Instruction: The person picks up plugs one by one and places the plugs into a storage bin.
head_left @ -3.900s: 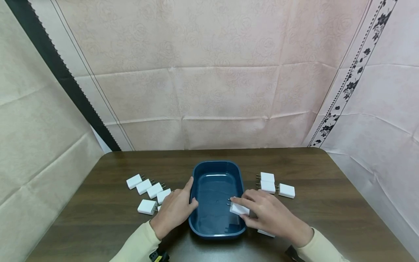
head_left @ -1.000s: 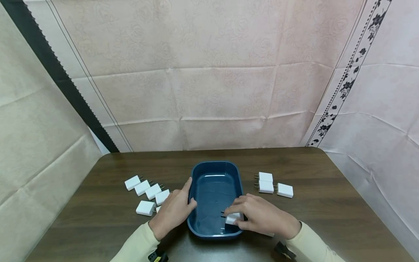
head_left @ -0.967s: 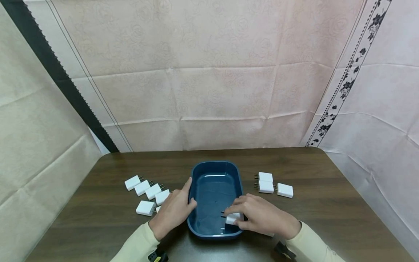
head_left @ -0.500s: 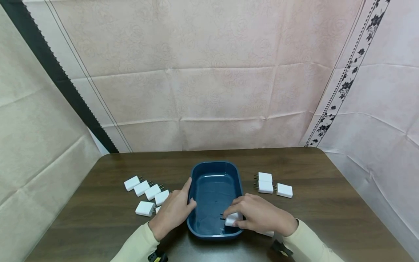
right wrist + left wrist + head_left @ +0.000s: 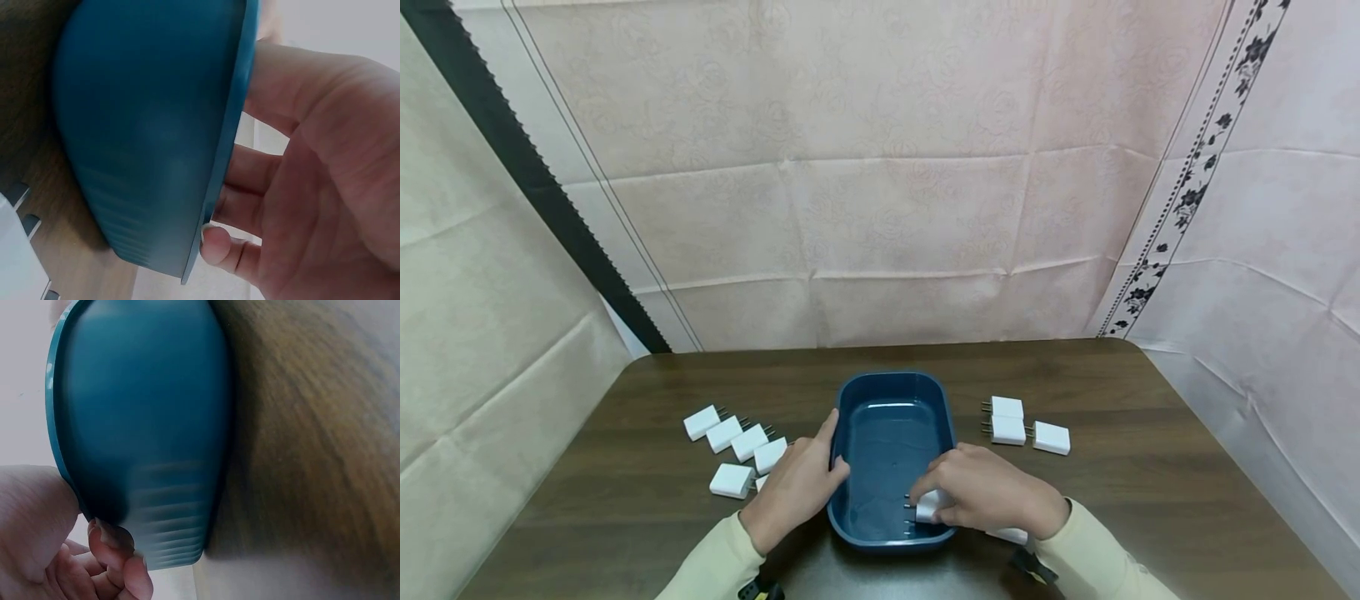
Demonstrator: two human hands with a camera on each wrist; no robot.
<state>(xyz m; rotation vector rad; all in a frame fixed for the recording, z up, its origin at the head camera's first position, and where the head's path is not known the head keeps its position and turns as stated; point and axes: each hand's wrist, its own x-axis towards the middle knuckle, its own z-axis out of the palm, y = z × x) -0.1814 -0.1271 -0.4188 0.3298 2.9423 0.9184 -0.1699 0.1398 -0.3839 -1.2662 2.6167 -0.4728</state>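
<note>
pinching a white two-pin wall charger (image 5: 928, 507) with right hand (image 5: 988, 492) inside the blue plastic tub (image 5: 887, 446), clasping its side with left hand (image 5: 796, 493), seemingly mid-placement, next needing to lower and release.

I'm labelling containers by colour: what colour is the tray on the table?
The tray is plain dark blue; the head view shows it best.

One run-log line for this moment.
left hand: gripping rounded blue tray, left rim | right hand: holding white boxy two-prong plug inside tray | brown wood-grain table: more white plugs flank tray
</note>
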